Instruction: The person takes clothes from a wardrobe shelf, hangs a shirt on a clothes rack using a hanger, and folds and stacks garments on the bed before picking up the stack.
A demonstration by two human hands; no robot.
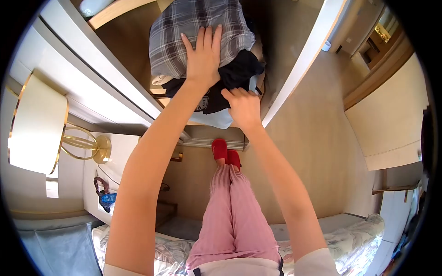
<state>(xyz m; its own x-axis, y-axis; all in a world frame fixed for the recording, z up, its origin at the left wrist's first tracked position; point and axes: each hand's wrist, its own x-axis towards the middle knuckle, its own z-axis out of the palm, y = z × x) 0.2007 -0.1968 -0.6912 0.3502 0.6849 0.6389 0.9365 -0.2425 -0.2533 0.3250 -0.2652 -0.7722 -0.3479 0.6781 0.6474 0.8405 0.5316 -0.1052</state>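
Head view: our left hand (203,62) presses the plaid cloth (172,43), fingers spread, gripping nothing. Our right hand (245,108) curls at the black clothes (243,68); can't tell what it pinches. Pile's in the cupboard (122,43). Pale print (203,103) on black, unreadable.

No wording can be read with certainty. A pale, blocky print (201,104) on the black garment (217,102) looks like lettering but is too small to make out, and any label on the blue packet (108,198) is likewise illegible.
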